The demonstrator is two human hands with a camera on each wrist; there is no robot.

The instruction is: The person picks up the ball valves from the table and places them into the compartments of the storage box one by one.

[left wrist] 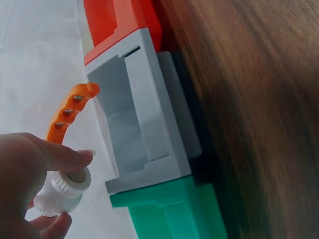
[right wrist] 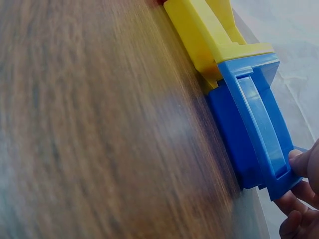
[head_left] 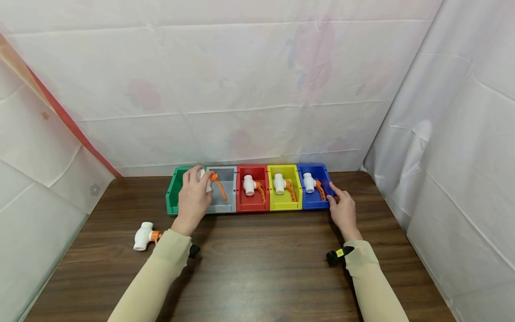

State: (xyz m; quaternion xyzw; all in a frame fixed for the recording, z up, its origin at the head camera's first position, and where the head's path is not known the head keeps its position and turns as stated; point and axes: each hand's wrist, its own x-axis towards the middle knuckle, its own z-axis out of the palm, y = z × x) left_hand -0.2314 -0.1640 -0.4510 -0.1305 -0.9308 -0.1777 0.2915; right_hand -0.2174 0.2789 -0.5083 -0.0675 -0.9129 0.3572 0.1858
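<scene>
My left hand pinches a white ball valve with an orange lever handle between thumb and fingers. It holds the valve over the grey bin, near the border with the green bin. In the left wrist view the lever points up, away from the thumb. At the other end of the row, my right hand grips the outer side wall of the blue bin, thumb at the rim and fingers outside. Inside the blue bin lies another white valve with an orange handle.
Between the grey and blue bins stand a red bin and a yellow bin, each with one valve. Another valve lies on the brown wooden table, its handle partly behind my left sleeve. White curtains hang behind and at both sides.
</scene>
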